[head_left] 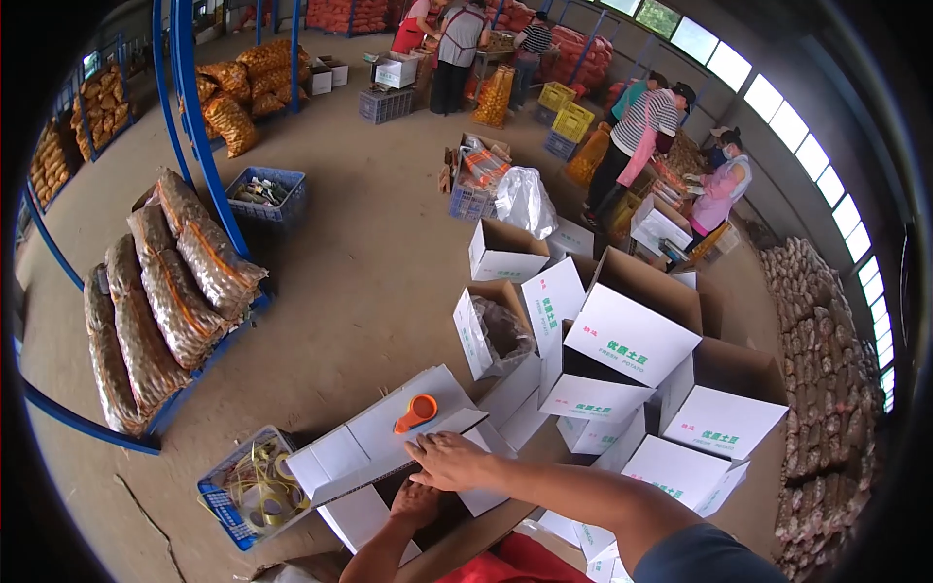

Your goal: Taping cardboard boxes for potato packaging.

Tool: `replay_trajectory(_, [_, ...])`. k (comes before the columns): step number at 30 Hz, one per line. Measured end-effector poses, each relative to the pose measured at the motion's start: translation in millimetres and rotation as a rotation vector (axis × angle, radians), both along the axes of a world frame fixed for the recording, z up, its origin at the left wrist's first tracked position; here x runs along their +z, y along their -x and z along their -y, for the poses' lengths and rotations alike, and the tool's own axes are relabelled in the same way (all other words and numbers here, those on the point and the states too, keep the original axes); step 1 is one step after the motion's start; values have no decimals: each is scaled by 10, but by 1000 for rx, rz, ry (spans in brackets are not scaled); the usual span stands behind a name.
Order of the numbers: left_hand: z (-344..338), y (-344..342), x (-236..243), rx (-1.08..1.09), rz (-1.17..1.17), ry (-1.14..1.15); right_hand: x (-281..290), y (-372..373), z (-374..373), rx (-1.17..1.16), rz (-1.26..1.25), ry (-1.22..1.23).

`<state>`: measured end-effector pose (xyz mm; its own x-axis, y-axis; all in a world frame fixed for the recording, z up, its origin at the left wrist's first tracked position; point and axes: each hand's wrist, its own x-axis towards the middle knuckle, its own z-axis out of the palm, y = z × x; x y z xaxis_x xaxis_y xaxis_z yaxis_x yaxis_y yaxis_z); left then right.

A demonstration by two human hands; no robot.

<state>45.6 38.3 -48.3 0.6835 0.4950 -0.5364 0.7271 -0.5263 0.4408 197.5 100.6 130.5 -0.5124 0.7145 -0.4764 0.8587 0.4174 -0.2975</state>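
White carton: the white cardboard carton [355, 444] is directly before the worker and serves as the centre of the dial; its broad, creased panel slants across, and a dark opening shows on the near side.
Right hand: the right hand [455, 462] lies palm down at about three o'clock, fingers reaching onto the panel's near edge; whether it pinches the cardboard cannot be told.
Left hand: the left hand [416, 502] is at five o'clock, just below the right one, by the opening; its fingertips are hidden, so its grip cannot be told.
Tape dispenser: an orange tape dispenser [418, 413] rests on the panel at one o'clock, just beyond the right fingers.
Blue basket: between eight and nine o'clock, a blue plastic basket [222, 515] contains tape rolls [264, 500].
Open cartons: printed white cartons [632, 335] crowd together between two and three o'clock, several with brown interiors showing.
Clear bag: a crumpled clear plastic bag [526, 201] sits at one o'clock.
Mesh sacks: filled mesh sacks [173, 291] lie side by side at ten o'clock on a blue metal frame [83, 425].
Blue crate: a filled blue crate [267, 206] stands at eleven o'clock.
Sack wall: more full sacks [821, 389] are piled at three o'clock.
Co-workers: one in a striped top [649, 121] bends at one o'clock; another in pink [721, 189] is at two.
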Motion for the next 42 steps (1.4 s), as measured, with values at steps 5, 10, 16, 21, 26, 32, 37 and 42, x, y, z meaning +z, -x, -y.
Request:
replay_trajectory(5, [98, 75, -468, 215, 410, 74, -776, -83, 864, 120, 162, -196])
replay_trajectory(10, [171, -56, 605, 194, 247, 288, -899, -43, 791, -75, 106, -9])
replay_trajectory(16, [955, 435, 1822, 335, 289, 277, -758, -69, 548, -26, 65, 238])
replay_trajectory(21, [585, 592, 1385, 62, 230, 23, -592, -93, 453, -36, 97, 316])
replay_trajectory(26, [131, 857, 809, 382, 268, -514, -866, -142, 591, -2, -83, 135])
replay_trajectory(32, [200, 701, 586, 384, 266, -506, -1219, -530, 988, 10, -359, -304])
replay_trajectory(37, [453, 247, 523, 739, 309, -520, -1290, -546, 1020, -98, -437, -408])
replay_trajectory(42, [251, 215, 535, 735, 266, -561, -1089, -533, 726, -161, -553, -383])
